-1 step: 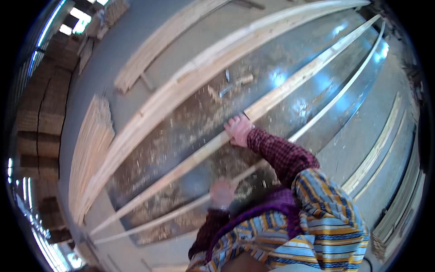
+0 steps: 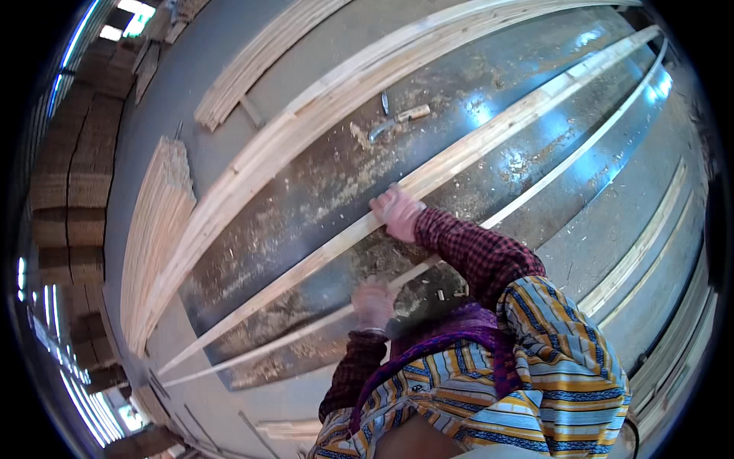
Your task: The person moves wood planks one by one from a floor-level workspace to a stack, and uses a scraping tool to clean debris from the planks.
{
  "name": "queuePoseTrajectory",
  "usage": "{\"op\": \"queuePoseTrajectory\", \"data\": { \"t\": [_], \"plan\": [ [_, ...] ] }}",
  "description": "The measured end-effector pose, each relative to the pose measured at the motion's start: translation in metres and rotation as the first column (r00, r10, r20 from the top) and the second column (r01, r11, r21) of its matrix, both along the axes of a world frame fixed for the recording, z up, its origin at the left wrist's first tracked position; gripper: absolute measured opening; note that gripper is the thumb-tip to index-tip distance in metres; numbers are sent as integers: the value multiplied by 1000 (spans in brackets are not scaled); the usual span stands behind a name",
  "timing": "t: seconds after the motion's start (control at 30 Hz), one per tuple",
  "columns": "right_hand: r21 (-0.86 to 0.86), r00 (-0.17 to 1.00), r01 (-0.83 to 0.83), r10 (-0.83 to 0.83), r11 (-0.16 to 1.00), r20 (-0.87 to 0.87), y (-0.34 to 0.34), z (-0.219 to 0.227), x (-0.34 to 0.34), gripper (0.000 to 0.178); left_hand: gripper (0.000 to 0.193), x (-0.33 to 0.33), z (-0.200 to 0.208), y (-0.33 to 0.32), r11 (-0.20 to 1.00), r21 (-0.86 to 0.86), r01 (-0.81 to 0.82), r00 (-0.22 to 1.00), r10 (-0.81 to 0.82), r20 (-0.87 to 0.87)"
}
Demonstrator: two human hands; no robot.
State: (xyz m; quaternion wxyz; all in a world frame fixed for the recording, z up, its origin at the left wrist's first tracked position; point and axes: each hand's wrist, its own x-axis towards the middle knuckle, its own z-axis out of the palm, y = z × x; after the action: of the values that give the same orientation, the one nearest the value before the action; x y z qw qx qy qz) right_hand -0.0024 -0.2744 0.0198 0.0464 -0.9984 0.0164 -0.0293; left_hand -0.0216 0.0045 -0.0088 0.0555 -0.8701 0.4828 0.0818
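Note:
My right hand is closed over a long pale wooden strip that runs from the near left to the far right, across a dark sheet surface. Past this hand, toward the far right, the wood looks wider. Closer to my body, my left hand is on a thinner wooden strip lying roughly alongside the first. Its fingers are slightly blurred but seem curled round that strip. Part of the thin strip is hidden under my right forearm.
Beyond lies a thick row of long boards. Stacked strips stand at left, more boards behind. A wooden-handled tool and a small bladed tool lie among shavings. Further strips are at right.
The whole view has shifted slightly. My right hand covers the spot where the wider wood's dark end showed beside it before. My left hand stays on the thin strip.

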Motion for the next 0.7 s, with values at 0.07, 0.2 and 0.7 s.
{"op": "queuePoseTrajectory", "data": {
  "t": [0.07, 0.2, 0.7],
  "plan": [
    [59, 995, -100, 99, 993, 19, 45, -17, -13, 27, 50, 0, 18, -17, 998, -50, -49, 999, 49, 13],
    [222, 898, -438, 433, 871, 72, 109, -22, -26, 24, 36, -16, -6, -2, 820, -345, -457, 852, 293, -434],
    [21, 842, 219, -178, 975, -510, -154, 48, -145, 59, 37, -7, 34, -20, 968, -123, -220, 963, 195, -184]
  ]
}}
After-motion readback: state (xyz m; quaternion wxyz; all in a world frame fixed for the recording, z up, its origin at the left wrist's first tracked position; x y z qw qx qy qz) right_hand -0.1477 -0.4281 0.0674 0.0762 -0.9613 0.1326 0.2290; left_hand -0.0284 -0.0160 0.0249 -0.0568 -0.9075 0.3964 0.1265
